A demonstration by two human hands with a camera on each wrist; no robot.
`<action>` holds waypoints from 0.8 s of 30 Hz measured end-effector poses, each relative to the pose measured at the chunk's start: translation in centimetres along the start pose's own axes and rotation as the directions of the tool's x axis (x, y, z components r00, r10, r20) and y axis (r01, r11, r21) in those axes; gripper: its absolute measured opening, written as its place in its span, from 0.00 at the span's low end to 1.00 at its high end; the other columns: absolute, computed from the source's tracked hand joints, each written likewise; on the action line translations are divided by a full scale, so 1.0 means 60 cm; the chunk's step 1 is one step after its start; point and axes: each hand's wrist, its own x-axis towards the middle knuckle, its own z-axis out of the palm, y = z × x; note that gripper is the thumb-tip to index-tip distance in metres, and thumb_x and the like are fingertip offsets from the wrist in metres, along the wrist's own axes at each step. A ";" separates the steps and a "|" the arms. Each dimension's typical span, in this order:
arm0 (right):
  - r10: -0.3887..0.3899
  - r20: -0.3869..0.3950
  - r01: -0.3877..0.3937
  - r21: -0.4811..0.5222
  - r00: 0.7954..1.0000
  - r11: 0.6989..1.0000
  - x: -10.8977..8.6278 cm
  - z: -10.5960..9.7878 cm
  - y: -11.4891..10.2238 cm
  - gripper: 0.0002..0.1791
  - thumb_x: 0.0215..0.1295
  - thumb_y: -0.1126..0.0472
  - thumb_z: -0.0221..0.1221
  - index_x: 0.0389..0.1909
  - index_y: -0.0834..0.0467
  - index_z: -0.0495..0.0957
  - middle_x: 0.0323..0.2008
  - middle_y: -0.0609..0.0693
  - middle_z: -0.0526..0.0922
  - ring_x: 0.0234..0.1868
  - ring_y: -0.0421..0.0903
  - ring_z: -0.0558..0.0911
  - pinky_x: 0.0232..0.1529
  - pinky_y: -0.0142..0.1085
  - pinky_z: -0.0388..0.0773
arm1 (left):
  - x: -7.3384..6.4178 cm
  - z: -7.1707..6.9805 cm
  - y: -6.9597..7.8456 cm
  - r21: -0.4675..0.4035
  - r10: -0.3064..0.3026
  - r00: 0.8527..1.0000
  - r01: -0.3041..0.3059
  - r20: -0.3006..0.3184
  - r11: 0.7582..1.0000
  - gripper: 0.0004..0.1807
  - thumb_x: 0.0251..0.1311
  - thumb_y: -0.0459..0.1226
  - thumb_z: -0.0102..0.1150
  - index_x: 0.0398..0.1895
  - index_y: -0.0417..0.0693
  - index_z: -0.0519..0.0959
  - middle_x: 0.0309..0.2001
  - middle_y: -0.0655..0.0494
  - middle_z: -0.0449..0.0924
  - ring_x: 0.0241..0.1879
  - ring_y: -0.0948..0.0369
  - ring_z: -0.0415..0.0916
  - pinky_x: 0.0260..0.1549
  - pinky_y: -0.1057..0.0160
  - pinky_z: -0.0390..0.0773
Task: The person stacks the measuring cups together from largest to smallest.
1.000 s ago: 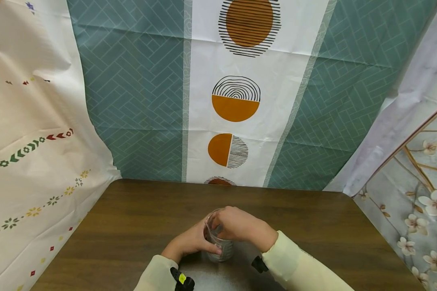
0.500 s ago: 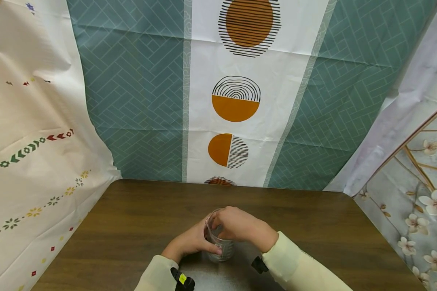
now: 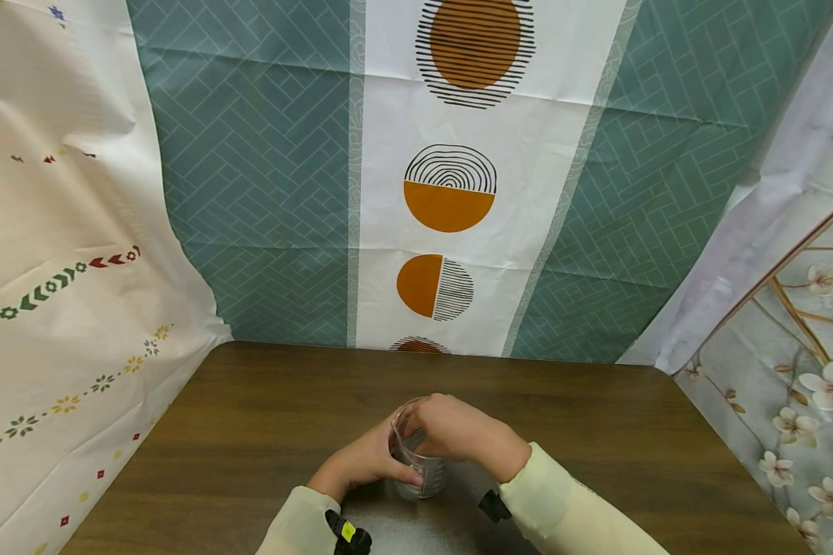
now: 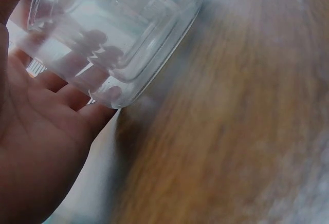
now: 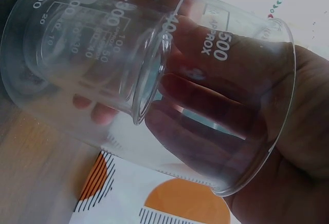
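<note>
A large clear glass beaker with white volume marks stands on the table under both hands. My left hand grips it from the left, thumb on the near side; in the left wrist view several fingertips show through the glass. A smaller glass beaker, also marked, sits nested inside, its rim about halfway up the large one. My right hand reaches down through the large beaker's mouth. In the right wrist view its fingers hold the small beaker at its rim; parts of the grip are hidden.
Brown wood-grain table spreads around the hands. A green and white patterned cloth hangs behind it. Printed cloths also hang along the left side and the right side.
</note>
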 end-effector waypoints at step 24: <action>-0.073 -0.063 0.072 -0.023 0.995 0.997 0.006 0.011 0.001 0.08 0.61 0.58 0.65 0.42 0.49 0.85 0.43 0.39 0.85 0.46 0.35 0.81 0.48 0.27 0.77 | -0.004 -0.008 -0.018 0.026 0.029 1.000 -0.029 0.008 0.999 0.60 0.49 0.44 0.74 0.76 0.66 0.40 0.76 0.59 0.45 0.69 0.63 0.60 0.60 0.72 0.66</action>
